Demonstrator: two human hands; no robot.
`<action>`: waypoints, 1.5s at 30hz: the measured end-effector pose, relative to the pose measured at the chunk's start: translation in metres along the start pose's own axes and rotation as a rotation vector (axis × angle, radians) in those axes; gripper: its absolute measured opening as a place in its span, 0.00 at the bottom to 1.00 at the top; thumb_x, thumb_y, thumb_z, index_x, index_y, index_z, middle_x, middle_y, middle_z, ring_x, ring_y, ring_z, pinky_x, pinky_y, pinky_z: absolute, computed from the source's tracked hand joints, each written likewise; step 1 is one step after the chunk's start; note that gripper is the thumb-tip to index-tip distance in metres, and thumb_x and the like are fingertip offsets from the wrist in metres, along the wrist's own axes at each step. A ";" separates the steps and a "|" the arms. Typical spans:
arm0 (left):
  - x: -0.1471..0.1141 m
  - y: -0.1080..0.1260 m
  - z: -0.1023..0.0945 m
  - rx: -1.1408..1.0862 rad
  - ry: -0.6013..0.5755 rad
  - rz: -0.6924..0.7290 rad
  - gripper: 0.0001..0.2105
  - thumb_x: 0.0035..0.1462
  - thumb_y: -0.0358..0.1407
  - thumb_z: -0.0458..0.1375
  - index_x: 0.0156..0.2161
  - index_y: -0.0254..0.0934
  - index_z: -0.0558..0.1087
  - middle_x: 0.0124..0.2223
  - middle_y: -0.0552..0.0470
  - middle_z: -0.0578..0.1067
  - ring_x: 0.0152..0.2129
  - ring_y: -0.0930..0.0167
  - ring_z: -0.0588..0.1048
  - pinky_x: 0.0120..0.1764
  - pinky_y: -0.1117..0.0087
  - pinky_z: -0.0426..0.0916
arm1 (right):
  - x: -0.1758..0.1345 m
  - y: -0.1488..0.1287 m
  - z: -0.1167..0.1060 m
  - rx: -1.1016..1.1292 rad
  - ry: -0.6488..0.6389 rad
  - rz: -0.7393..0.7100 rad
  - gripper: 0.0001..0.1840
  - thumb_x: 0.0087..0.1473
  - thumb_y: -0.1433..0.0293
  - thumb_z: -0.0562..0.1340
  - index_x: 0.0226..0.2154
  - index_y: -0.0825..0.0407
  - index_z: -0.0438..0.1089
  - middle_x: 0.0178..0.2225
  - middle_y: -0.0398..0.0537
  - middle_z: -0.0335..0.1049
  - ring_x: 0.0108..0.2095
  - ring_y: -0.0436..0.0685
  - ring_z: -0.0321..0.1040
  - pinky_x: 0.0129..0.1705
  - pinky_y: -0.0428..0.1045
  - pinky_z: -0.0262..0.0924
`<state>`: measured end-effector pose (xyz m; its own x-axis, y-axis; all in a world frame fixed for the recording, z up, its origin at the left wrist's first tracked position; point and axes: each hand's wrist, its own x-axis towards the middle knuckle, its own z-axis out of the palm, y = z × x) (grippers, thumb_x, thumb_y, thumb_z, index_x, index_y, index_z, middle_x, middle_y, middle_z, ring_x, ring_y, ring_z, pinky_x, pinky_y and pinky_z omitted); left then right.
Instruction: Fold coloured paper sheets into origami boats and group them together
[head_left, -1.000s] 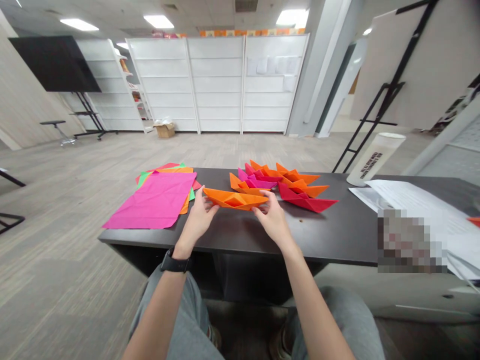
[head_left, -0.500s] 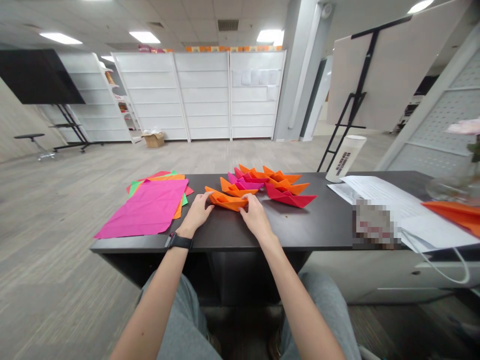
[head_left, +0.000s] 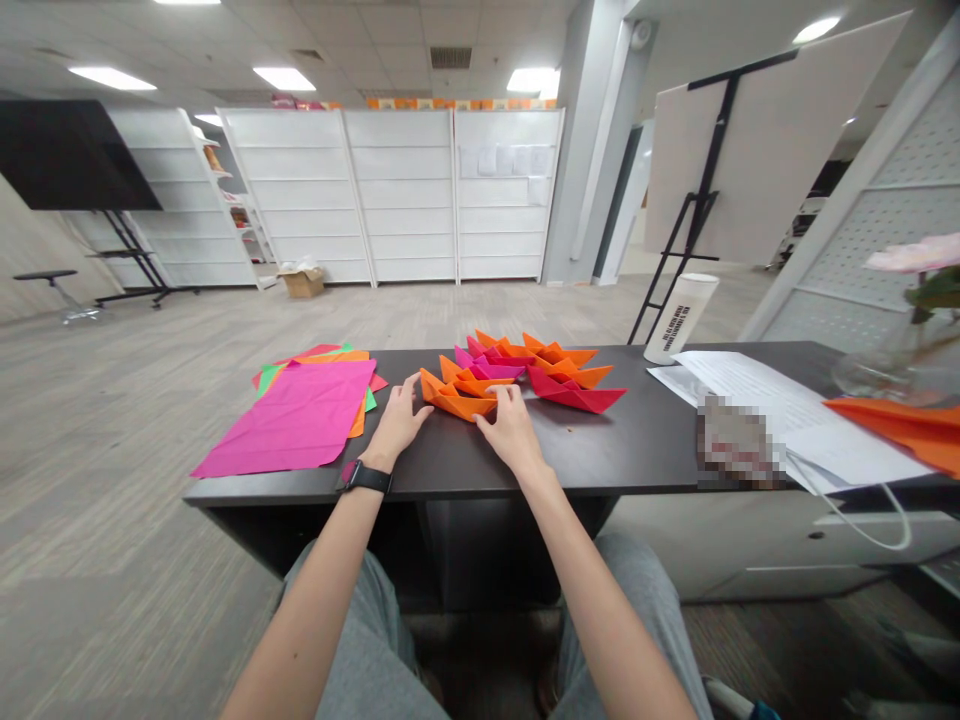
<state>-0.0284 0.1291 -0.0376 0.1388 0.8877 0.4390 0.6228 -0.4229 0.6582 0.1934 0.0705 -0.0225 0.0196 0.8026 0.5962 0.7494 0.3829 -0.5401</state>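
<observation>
An orange paper boat (head_left: 456, 401) rests on the dark desk in front of me, the nearest of a cluster of folded boats. My right hand (head_left: 511, 430) pinches its right end between thumb and fingers. At its left end, my left hand (head_left: 399, 424) has thumb and fingers apart, close beside the tip and not gripping it. Just behind sits another orange boat (head_left: 471, 380), partly covered. A pink boat (head_left: 495, 364), a red boat (head_left: 574, 391) and several more orange ones stand close together to the right and behind.
Left on the desk lies a fanned stack of coloured paper, a magenta sheet (head_left: 296, 418) on top. To the right are a white cup (head_left: 680, 318), printed sheets (head_left: 802, 405), a blurred-out item, a white cable (head_left: 874, 535) and orange paper (head_left: 896, 430).
The front orange boat has shifted slightly right and back, closer against the orange boat behind it. My left hand's fingers have come off its left end; my right hand stays on the other end.
</observation>
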 end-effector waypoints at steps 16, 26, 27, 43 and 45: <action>-0.022 0.048 -0.040 0.318 0.177 -0.003 0.16 0.60 0.35 0.57 0.53 0.37 0.66 0.49 0.42 0.74 0.48 0.60 0.75 0.52 0.58 0.68 | -0.015 -0.019 -0.020 0.074 -0.007 -0.247 0.07 0.60 0.71 0.59 0.42 0.49 0.69 0.44 0.55 0.68 0.48 0.66 0.68 0.52 0.60 0.64; -0.131 0.012 -0.152 0.586 -0.044 -0.077 0.26 0.52 0.53 0.61 0.49 0.36 0.73 0.48 0.39 0.79 0.49 0.52 0.76 0.52 0.54 0.68 | -0.012 -0.007 -0.015 0.123 -0.031 -0.205 0.08 0.60 0.71 0.57 0.42 0.50 0.69 0.43 0.53 0.69 0.46 0.65 0.69 0.52 0.61 0.65; -0.146 0.008 -0.153 0.603 -0.061 -0.056 0.26 0.51 0.52 0.62 0.50 0.36 0.73 0.50 0.39 0.78 0.51 0.52 0.75 0.54 0.52 0.67 | -0.012 -0.007 -0.015 0.126 -0.031 -0.201 0.08 0.60 0.72 0.57 0.42 0.50 0.69 0.43 0.53 0.69 0.47 0.65 0.69 0.52 0.61 0.65; -0.185 -0.001 -0.151 0.805 -0.179 0.089 0.31 0.51 0.27 0.56 0.62 0.38 0.66 0.63 0.39 0.70 0.61 0.54 0.69 0.60 0.52 0.65 | -0.015 -0.002 -0.012 0.156 -0.067 -0.168 0.09 0.60 0.72 0.57 0.44 0.51 0.69 0.44 0.55 0.70 0.47 0.64 0.70 0.53 0.61 0.65; -0.189 0.011 -0.148 0.818 -0.171 0.076 0.32 0.48 0.22 0.50 0.60 0.38 0.69 0.58 0.40 0.75 0.57 0.57 0.73 0.59 0.53 0.66 | -0.015 -0.003 -0.014 0.167 -0.081 -0.174 0.09 0.60 0.73 0.57 0.44 0.51 0.69 0.44 0.55 0.70 0.47 0.64 0.70 0.52 0.60 0.65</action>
<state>-0.1615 -0.0706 -0.0233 0.2764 0.9055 0.3220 0.9601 -0.2753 -0.0498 0.2000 0.0511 -0.0221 -0.1583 0.7493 0.6431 0.6169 0.5836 -0.5280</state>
